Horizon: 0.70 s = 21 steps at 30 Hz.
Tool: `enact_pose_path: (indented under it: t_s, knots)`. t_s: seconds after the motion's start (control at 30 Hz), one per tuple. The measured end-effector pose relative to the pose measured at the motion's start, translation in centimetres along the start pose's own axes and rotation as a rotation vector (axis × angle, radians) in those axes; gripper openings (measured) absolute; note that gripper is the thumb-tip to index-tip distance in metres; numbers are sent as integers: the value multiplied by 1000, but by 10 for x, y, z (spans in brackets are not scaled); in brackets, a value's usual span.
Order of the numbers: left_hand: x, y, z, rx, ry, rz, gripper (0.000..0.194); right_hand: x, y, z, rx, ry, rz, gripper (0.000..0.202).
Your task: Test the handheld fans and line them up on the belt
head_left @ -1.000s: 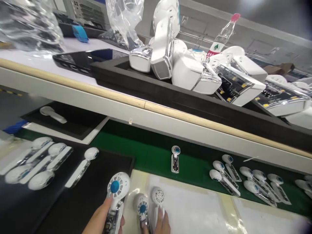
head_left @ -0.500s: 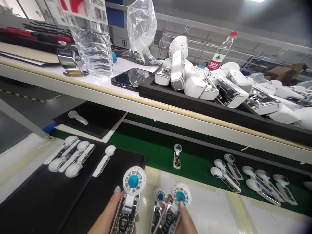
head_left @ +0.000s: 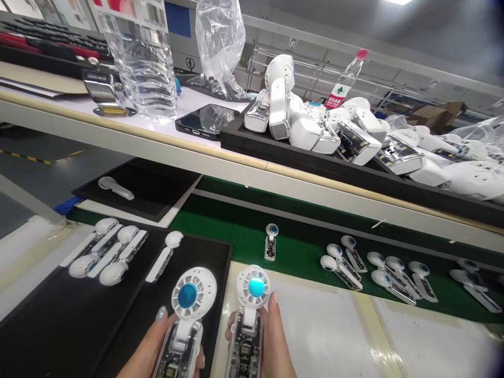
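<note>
My left hand (head_left: 151, 349) grips a small handheld fan (head_left: 188, 304) with a white round head, a blue hub and a clear handle, held upright over the black foam tray (head_left: 59, 325). My right hand (head_left: 275, 346) grips a second fan of the same kind (head_left: 252, 299), upright beside the first, its hub glowing light blue. Both hands sit at the bottom edge of the view, close together.
Several finished fans (head_left: 106, 252) lie on the black tray at left. One fan (head_left: 270, 241) and a row of several more (head_left: 378, 262) lie on the green belt (head_left: 303, 257). The shelf above holds a phone (head_left: 200, 122), a water bottle (head_left: 142, 63) and a tray of white housings (head_left: 315, 128).
My right hand went from two fans on the white mat to holding one fan upright with a lit hub. The left hand's fan stayed raised. The view tilted up and steadied.
</note>
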State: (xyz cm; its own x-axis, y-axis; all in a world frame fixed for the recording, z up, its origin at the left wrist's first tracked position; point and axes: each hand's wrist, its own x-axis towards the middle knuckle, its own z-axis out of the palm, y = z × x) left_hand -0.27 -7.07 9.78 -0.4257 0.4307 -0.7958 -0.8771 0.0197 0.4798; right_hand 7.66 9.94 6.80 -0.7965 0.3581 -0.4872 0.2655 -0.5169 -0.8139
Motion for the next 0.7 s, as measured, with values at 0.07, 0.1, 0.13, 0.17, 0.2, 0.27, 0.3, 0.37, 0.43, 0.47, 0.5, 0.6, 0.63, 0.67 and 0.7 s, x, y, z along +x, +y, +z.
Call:
enact_pose_path:
  t_s: [0.07,0.1,0.13,0.17,0.2,0.27,0.3,0.37,0.43,0.47,0.5,0.6,0.63,0.67,0.7]
  knots:
    - [-1,2,-4,4,10,12,75,-1,2,2,-36,10,-16,86]
    - [-1,3,-6,-6,-3,14,78,-2,3,4,-31,16,-14,86]
    - [-2,4,-7,-21,-24,10,81,-3,4,7,-18,20,-6,86]
    - [-3,5,-9,-34,-49,-3,84,-5,4,10,-5,22,5,86]
    - [-4,6,-10,-41,-69,-20,85,-7,3,14,12,23,20,86]
    - [-7,10,-10,-48,-89,-27,77,-11,-2,24,67,20,80,83]
    - [-9,13,-9,-52,-84,-6,68,-13,-7,29,107,14,130,82]
    - [-12,20,-6,-35,-34,50,55,-17,-18,41,208,-16,229,77]
    - [-11,28,-3,23,20,78,58,-18,-30,50,317,-69,280,69]
    - [-7,32,-2,61,28,82,60,-17,-35,55,356,-89,284,65]
    - [-1,35,-3,104,11,91,61,-15,-39,58,380,-97,282,61]
    - [34,40,-17,345,-60,238,59,-4,-43,63,371,-73,309,60]
    - [49,39,-25,513,-43,305,57,2,-41,62,345,-68,319,60]
    - [65,38,-33,696,-8,363,54,8,-37,59,291,-74,311,58]
    - [81,37,-41,875,35,400,51,16,-31,55,198,-90,274,53]
